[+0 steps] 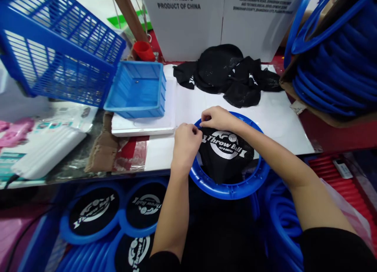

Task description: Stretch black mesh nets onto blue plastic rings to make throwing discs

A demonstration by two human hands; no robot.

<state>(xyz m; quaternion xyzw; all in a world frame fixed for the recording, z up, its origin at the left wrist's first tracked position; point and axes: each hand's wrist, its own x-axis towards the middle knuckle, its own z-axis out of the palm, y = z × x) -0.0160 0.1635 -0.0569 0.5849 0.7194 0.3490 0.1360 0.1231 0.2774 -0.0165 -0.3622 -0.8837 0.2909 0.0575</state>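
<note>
A blue plastic ring (231, 191) lies over the front edge of the white worktop. Inside it, a black mesh cloth (225, 150) printed "Throw Ball" hangs loosely, leaving gaps along the ring's lower side. My left hand (187, 144) pinches the cloth's edge at the ring's left side. Close by, my right hand (217, 118) pinches the same cloth at the upper left of the ring. The fingertips of both hands are partly hidden. Behind the ring sits a heap of black mesh cloths (219, 70).
A light blue bin (135, 89) stands back left beside a tilted blue basket (70, 48). White cartons (188, 28) close off the back. A box of blue rings (332, 68) is at right. Below left lie finished-looking discs (91, 213); more blue rings (282, 217) lie below right.
</note>
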